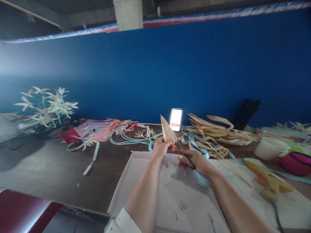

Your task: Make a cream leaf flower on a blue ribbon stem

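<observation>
Upright in my left hand [163,148] is a pale dried corn husk [167,130], pinched near its lower end, its pointed tip upward. My right hand [191,160] grips a pair of dark scissors [190,161], whose blades reach up to the husk's lower right edge. I cannot tell whether the blades touch it. Both hands are above a white shallow box lid [175,191] with pink handwriting on it. Behind my right hand lie a pile of dried husks [218,129] and a light blue ribbon [198,145].
A yellow glue gun [267,181] rests on white paper at right, near a white cup [270,148] and a pink round item [296,162]. Pale blue cords [121,139] lie behind the lid. Husk flowers [52,105] stand at far left. A blue partition [155,71] runs behind.
</observation>
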A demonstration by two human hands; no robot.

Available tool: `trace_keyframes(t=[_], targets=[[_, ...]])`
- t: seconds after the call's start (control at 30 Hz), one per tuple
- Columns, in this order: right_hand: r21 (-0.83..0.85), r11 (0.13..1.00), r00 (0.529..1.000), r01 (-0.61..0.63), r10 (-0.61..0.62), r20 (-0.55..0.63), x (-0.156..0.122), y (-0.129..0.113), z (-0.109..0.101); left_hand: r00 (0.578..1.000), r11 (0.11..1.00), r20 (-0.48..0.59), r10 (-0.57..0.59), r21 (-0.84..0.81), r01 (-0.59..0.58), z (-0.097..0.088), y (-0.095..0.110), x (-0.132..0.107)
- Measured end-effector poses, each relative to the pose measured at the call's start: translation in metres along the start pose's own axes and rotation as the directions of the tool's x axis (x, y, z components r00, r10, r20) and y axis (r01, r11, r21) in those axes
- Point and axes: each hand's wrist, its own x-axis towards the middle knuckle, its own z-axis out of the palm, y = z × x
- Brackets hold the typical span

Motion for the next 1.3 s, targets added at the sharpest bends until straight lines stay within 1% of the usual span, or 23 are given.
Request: trace_keyframes(t=[0.2,0.43,0.57,0.8,0.97,1.13,1.3], targets=[[0.055,0.998,1.000,-0.003,0.004,-0.011,-0.001,-0.001,0.000,1.000,1.000,0.013,-0.011,-0.025,0.011,0.000,0.002,-0.002],[0.099,0.995,1.000,-0.013,0.010,0.030,-0.003,0.000,-0.001,0.998,0.994,0.065,-0.002,-0.110,0.009,-0.001,0.007,-0.005],[0.123,0.992,0.999,-0.014,0.011,0.031,-0.002,0.002,-0.001,0.999,0.999,0.049,0.012,-0.050,-0.009,-0.002,0.006,-0.003],[0.093,0.995,0.999,-0.040,0.040,0.011,-0.001,0.004,-0.001,0.998,0.995,0.041,0.054,0.084,-0.057,-0.005,0.000,0.002],[0.054,0.997,0.998,-0.057,0.057,0.001,0.000,0.004,-0.001,0.994,0.992,0.055,0.096,0.077,-0.100,-0.007,-0.004,0.005],[0.007,0.999,0.999,-0.045,0.045,-0.013,-0.001,0.003,-0.002,0.992,0.991,0.076,0.098,0.089,-0.104,-0.008,-0.005,0.006],[-0.020,0.998,0.998,-0.061,0.061,-0.018,-0.001,0.001,-0.003,0.993,0.989,0.069,0.098,0.101,-0.105,-0.008,-0.003,0.005]])
